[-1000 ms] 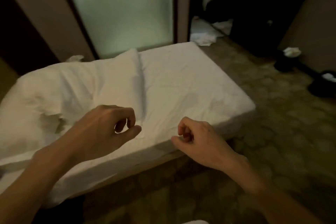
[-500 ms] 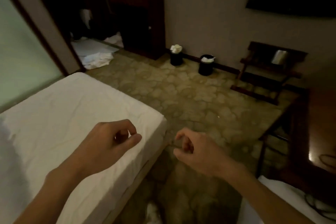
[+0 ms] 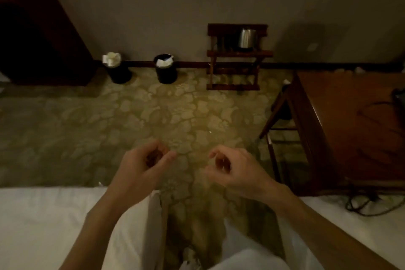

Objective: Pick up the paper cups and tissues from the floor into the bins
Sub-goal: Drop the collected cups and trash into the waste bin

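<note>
Two black bins stand on the patterned carpet against the far wall. The left bin (image 3: 119,73) is heaped with white tissues (image 3: 111,59) above its rim. White paper (image 3: 164,62) fills the top of the right bin (image 3: 166,73). My left hand (image 3: 142,166) and my right hand (image 3: 232,166) hover side by side over the carpet, well short of the bins. Both have loosely curled fingers and hold nothing. I see no loose cups or tissues on the visible floor.
A wooden luggage rack (image 3: 237,72) holding a metal kettle (image 3: 247,38) stands right of the bins. A wooden desk (image 3: 350,127) with cables fills the right. White beds (image 3: 43,226) lie at the bottom on both sides. A dark cabinet (image 3: 32,28) is far left.
The view has swung right, from the white bed to the wall with the two bins. Both hands stay in front of me, loosely curled as before.
</note>
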Motion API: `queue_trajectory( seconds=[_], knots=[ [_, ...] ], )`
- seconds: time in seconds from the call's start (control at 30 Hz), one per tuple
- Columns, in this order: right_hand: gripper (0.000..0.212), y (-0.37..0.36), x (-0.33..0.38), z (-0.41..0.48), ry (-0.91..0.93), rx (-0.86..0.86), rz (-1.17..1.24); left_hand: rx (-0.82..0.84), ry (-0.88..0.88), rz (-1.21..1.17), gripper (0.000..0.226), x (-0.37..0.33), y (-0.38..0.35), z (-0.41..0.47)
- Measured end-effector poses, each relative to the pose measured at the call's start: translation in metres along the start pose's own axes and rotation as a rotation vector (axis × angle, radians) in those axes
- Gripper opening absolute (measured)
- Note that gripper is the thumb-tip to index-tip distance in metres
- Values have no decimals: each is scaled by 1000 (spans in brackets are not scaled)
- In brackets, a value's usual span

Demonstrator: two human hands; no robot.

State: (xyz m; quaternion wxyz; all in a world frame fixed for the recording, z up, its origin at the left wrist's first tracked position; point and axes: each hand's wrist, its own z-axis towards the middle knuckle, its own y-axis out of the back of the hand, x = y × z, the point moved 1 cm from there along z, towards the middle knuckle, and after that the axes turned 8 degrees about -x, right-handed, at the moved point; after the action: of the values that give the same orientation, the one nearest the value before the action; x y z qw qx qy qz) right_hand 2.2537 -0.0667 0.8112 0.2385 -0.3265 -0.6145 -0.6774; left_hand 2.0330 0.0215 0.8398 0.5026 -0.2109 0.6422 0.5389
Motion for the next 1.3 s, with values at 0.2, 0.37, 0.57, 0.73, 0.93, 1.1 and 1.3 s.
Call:
queue_trajectory(
  seconds=[0.2,0.37,0.57,0.73,0.93,1.1,1.3],
  knots=[
    [20,10,-50,81,-231,-165,111,215,-86,154,21,20,-35,145],
    [17,21,-110,162,-342,-207,206,364,-72,260,7,46,-91,262],
    [11,57,-177,271,-490,-203,242,373,-64,243,15,31,-148,391],
    [14,106,-220,350,-506,-257,228,395,-121,211,14,9,-190,495],
    [18,154,-291,421,-629,-330,244,571,-181,198,10,2,-267,615],
    [15,216,-351,493,-715,-427,189,701,-255,151,13,-13,-353,731],
    [23,294,-412,549,-852,-580,204,857,-287,82,19,-56,-455,849]
  ],
)
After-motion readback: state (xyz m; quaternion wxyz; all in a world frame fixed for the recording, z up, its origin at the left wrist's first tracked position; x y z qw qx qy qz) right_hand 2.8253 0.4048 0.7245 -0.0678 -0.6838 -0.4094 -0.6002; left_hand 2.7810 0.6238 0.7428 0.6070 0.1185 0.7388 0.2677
